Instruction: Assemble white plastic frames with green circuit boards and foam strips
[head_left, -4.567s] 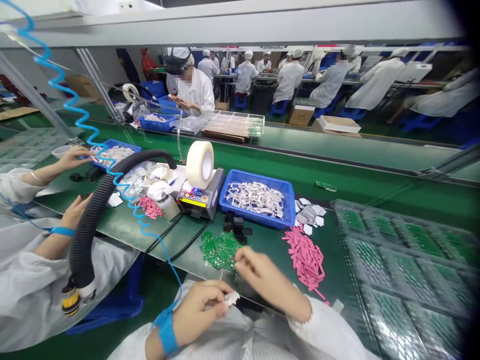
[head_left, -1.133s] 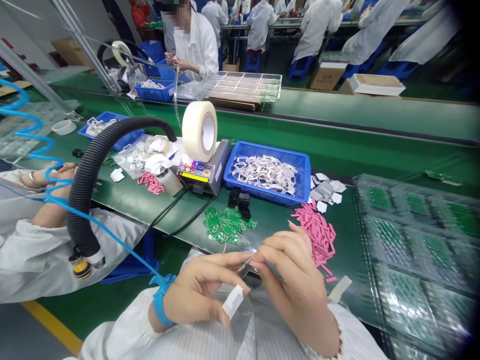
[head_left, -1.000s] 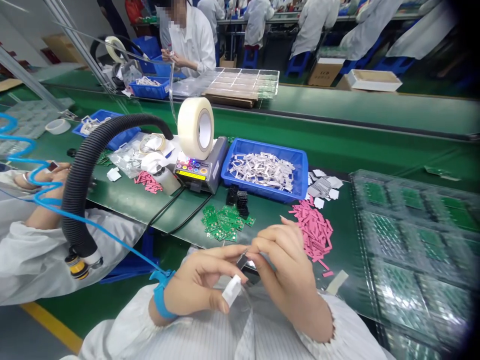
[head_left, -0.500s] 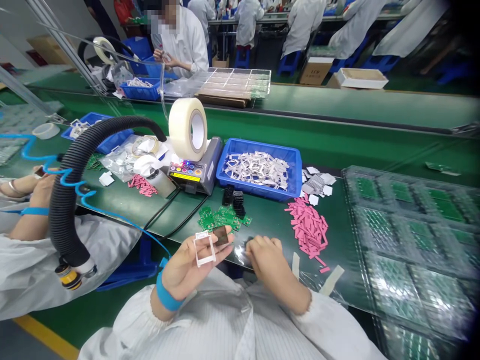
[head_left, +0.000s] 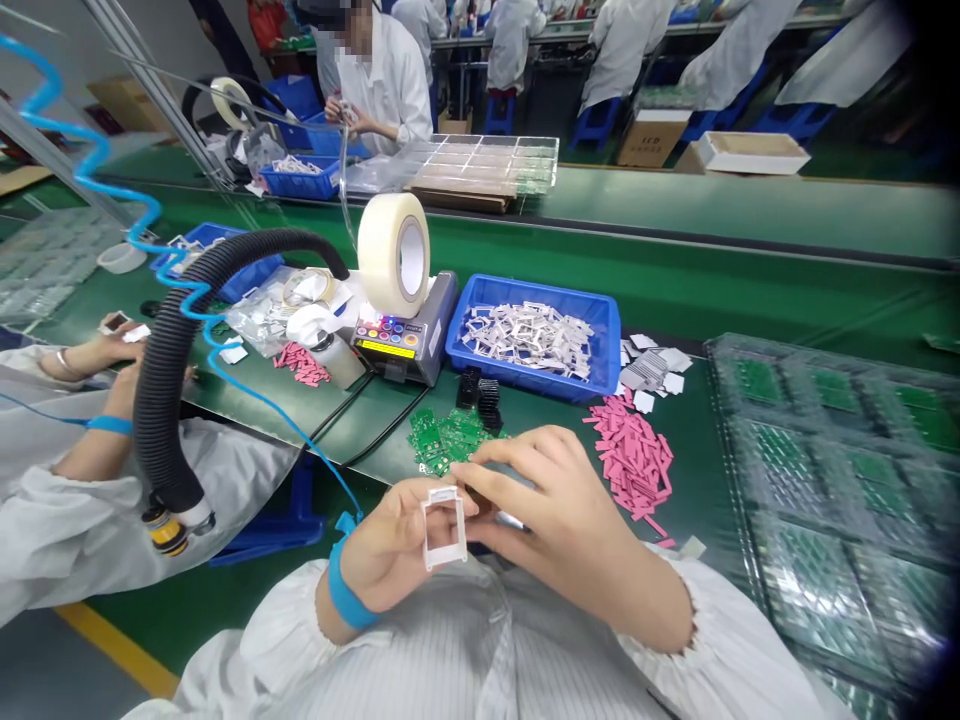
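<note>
Drawn in from over the near edge of the worktop [head_left: 694, 460], where it hung apart half a second earlier, the right hand [head_left: 551, 505] met the left hand [head_left: 390, 545] beside a small white frame [head_left: 447, 556], the head view showed. The left hand pinched the frame upright between thumb and fingers; the right hand's fingers curved toward the left fingertips, though whether they gripped anything could not be told. Green circuit boards [head_left: 445, 438] lay just beyond both hands, a blue bin [head_left: 517, 378] farther out, pink strips [head_left: 630, 460] right of the right hand. Two-handed fingertip work beside the frame appeared to be the step in hand; the next move seemed to call for a steady left pinch and a light right touch.
</note>
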